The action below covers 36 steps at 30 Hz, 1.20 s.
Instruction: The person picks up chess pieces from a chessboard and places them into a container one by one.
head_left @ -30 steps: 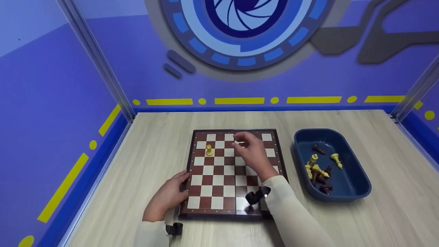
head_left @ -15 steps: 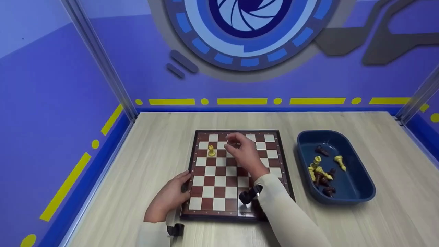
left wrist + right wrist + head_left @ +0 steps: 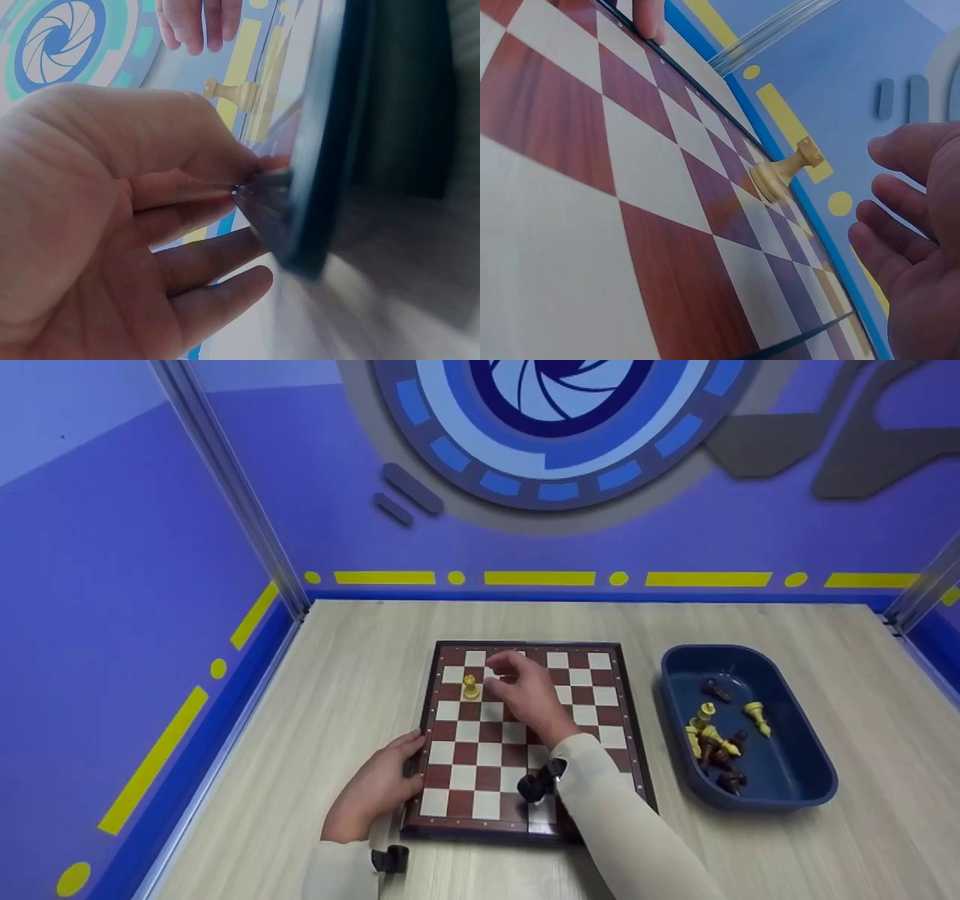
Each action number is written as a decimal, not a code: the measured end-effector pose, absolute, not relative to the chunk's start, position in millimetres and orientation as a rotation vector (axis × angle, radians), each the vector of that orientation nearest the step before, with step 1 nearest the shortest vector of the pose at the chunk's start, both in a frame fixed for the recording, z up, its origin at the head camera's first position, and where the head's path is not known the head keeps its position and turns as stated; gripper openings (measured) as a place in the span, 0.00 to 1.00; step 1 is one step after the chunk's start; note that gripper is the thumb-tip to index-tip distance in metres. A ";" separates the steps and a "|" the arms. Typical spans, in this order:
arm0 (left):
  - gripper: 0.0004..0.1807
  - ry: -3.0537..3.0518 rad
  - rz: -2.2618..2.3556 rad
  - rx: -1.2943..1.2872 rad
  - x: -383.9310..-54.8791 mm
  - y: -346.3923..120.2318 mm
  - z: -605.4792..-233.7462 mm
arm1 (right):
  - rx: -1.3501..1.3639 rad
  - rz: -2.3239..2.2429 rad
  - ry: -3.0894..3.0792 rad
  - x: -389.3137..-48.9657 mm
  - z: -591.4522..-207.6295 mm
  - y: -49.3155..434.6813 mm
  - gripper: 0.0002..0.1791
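Observation:
A pale yellow rook [image 3: 470, 688] stands upright on the brown-and-white chessboard [image 3: 480, 754], near its far left corner. Just right of the rook, my right hand [image 3: 529, 690] is above the board, thumb and fingers apart. The right wrist view shows a gap between this hand [image 3: 922, 217] and the rook [image 3: 784, 171], with nothing held. My left hand [image 3: 379, 787] touches the board's left edge with thumb and fingertips. From the left wrist, the hand [image 3: 135, 202] has its fingers fairly straight, and its exact contact at the dark edge is blurred.
To the right of the board is a dark blue plastic tub [image 3: 795, 765]. Several yellow and dark brown chess pieces lie jumbled inside it, mostly on its left side. Blue printed walls [image 3: 555, 547] enclose the wooden table [image 3: 360, 660] at the back and sides.
My right hand has moved left across the board, closer to the rook. The left hand keeps its place at the board's edge, and the whole view has shifted slightly.

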State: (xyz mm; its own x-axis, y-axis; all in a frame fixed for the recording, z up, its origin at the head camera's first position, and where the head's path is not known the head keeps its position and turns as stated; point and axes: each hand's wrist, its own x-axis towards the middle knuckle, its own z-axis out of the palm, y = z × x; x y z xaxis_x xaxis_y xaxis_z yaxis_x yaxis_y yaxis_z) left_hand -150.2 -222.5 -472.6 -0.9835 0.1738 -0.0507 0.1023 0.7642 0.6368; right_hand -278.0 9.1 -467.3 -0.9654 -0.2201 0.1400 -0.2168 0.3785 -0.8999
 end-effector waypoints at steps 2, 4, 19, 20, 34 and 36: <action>0.33 2.847 1.013 0.222 -150.0 -223.0 -473.4 | -0.431 -1.683 2.599 -279.2 -468.5 6.3 0.16; 0.33 2.841 1.005 0.208 -149.1 -223.5 -474.2 | -0.450 -1.657 2.587 -280.1 -470.5 3.1 0.17; 0.33 2.845 1.019 0.183 -147.0 -220.3 -477.1 | -0.596 -1.460 2.607 -285.1 -478.9 -17.6 0.14; 0.33 2.841 1.020 0.186 -147.3 -220.1 -476.5 | -0.601 -1.439 2.624 -285.1 -479.1 -18.2 0.14; 0.33 2.851 1.026 0.217 -153.5 -222.3 -473.7 | -0.610 -1.491 2.662 -289.5 -478.9 -21.9 0.13; 0.33 2.855 1.025 0.217 -154.0 -223.2 -473.7 | -0.601 -1.542 2.625 -290.4 -475.6 -22.8 0.14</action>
